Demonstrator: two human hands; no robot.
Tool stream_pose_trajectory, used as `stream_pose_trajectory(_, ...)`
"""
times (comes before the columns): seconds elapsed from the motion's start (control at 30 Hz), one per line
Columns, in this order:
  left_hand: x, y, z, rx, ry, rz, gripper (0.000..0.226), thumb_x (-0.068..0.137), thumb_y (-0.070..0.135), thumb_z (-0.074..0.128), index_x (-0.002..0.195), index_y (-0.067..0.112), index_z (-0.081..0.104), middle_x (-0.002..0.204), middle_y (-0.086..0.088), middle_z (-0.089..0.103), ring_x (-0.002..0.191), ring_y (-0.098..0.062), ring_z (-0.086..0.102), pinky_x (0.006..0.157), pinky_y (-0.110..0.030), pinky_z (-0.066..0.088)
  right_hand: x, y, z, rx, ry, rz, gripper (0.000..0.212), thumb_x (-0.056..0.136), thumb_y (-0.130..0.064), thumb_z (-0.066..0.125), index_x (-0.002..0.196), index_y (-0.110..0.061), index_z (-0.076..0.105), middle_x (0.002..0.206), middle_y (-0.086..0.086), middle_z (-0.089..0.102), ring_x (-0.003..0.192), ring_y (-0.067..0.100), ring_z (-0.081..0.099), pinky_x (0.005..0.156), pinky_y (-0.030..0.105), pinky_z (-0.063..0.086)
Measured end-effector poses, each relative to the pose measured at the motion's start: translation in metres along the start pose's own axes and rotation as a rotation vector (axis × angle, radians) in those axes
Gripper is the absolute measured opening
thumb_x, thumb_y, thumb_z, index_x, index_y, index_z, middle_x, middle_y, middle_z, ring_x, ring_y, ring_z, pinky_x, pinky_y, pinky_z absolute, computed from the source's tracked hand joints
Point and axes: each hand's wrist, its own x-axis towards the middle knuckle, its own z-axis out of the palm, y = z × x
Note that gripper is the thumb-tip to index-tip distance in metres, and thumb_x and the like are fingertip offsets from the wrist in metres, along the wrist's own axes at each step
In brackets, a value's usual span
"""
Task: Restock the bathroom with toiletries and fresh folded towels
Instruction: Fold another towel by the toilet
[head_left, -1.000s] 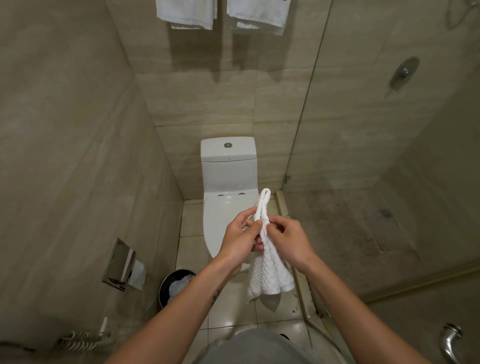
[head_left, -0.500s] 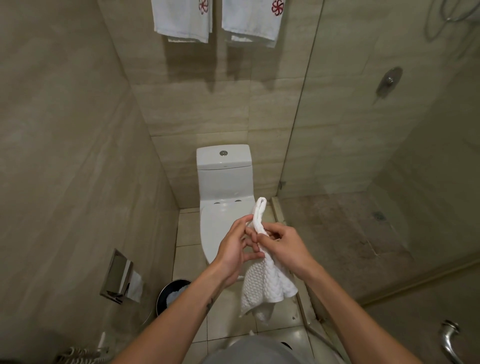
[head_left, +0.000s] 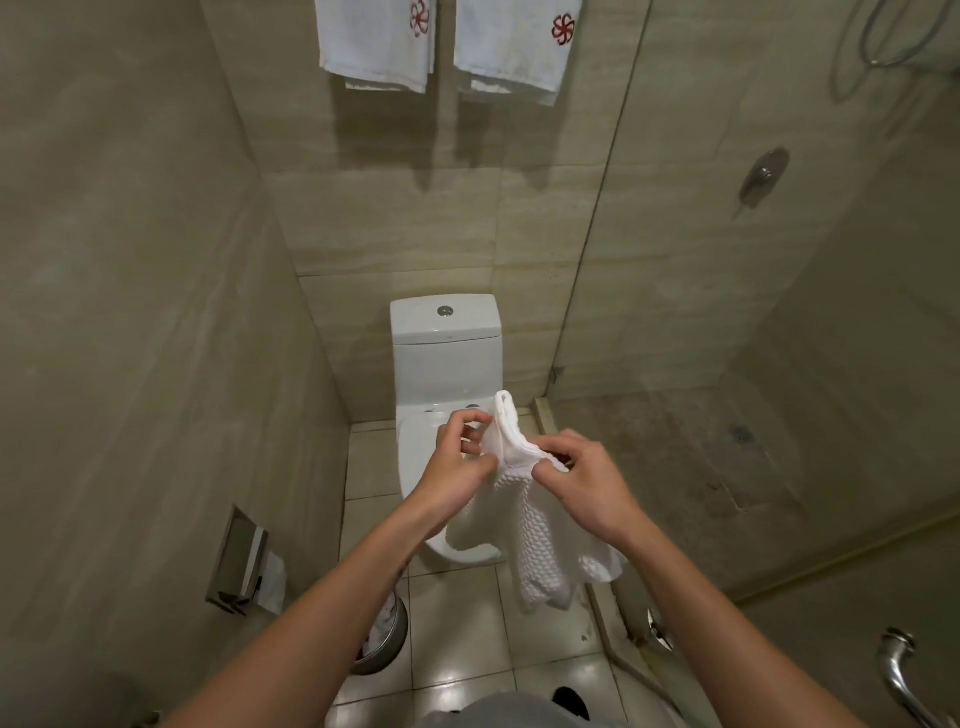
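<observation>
— Both hands engaged?
— Yes: left hand and right hand pinch the white towel at its top edge, before the toilet.
— Obscured?
— Hanging towels cut off above; bin half behind left forearm.

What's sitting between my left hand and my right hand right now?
The bunched top of the white towel, pinched by the left hand and the right hand from either side, shown in the head view.

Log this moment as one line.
left hand: pinches waffle towel | right hand: pinches waffle towel | waffle towel: hangs bunched, unfolded | behind: toilet
</observation>
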Motion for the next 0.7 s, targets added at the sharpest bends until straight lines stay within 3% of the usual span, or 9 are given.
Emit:
stream_pose_trajectory(0.1, 0.009, 0.001, -0.009, 0.069, -0.082, 0.009, 0.069, 0.081, 0.011, 0.069, 0.135, 0.039, 0.036, 0.138, 0.005, 0.041, 0.122, -0.012, 0.046, 0.096, -0.028, 0.046, 0.003, -0.007, -0.006, -0.048, 0.04, -0.004, 0.028, 0.083, -0.005, 0.065, 0.102, -0.021, 0.076, 0.08, -0.012, 0.056, 0.07, -0.005, 0.054, 0.066, 0.009, 0.037)
stream_pose_trajectory(0.2, 0.017, 0.001, -0.016, 0.161, -0.212, 0.012, 0.083, 0.079, 0.018, 0.074, 0.145, 0.037, 0.027, 0.143, 0.007, 0.041, 0.126, -0.014, 0.047, 0.105, -0.034, 0.043, 0.007, -0.01, -0.014, -0.068, 0.061, -0.023, 0.028, 0.082, -0.006, 0.064, 0.098, -0.027, 0.075, 0.082, -0.008, 0.058, 0.074, -0.001, 0.056, 0.066, 0.01, 0.038)
stream_pose_trajectory(0.33, 0.027, 0.001, -0.018, 0.137, -0.227, 0.039, 0.057, 0.078, 0.027, 0.082, 0.126, 0.028, 0.051, 0.116, 0.01, 0.065, 0.102, -0.006, 0.064, 0.084, -0.024, 0.053, 0.017, -0.011, -0.027, -0.086, 0.08, -0.055, 0.029, 0.082, -0.009, 0.066, 0.092, -0.036, 0.072, 0.087, 0.001, 0.06, 0.081, 0.009, 0.059, 0.072, 0.018, 0.043)
stream_pose_trajectory(0.4, 0.036, 0.002, -0.017, 0.136, -0.194, 0.072, 0.044, 0.079, 0.025, 0.081, 0.117, 0.027, 0.059, 0.107, 0.013, 0.068, 0.098, -0.009, 0.066, 0.081, -0.026, 0.055, 0.024, -0.007, -0.033, -0.097, 0.085, -0.072, 0.028, 0.082, -0.01, 0.068, 0.092, -0.037, 0.071, 0.088, 0.0, 0.06, 0.083, 0.008, 0.06, 0.075, 0.019, 0.045)
stream_pose_trajectory(0.57, 0.056, 0.004, -0.002, 0.166, -0.126, 0.146, 0.032, 0.08, 0.01, 0.075, 0.108, 0.021, 0.064, 0.1, 0.01, 0.07, 0.096, -0.015, 0.066, 0.087, -0.036, 0.052, 0.049, 0.011, -0.05, -0.132, 0.068, -0.116, 0.031, 0.083, -0.013, 0.068, 0.093, -0.041, 0.068, 0.091, -0.009, 0.06, 0.087, 0.004, 0.06, 0.079, 0.018, 0.046)
stream_pose_trajectory(0.7, 0.069, 0.016, 0.021, 0.2, -0.039, 0.185, 0.024, 0.081, 0.009, 0.072, 0.089, 0.029, 0.062, 0.081, 0.018, 0.066, 0.078, -0.005, 0.06, 0.072, -0.03, 0.045, 0.076, 0.021, -0.061, -0.151, -0.019, -0.147, 0.029, 0.079, -0.018, 0.065, 0.097, -0.04, 0.066, 0.097, -0.012, 0.06, 0.096, 0.006, 0.059, 0.085, 0.022, 0.046)
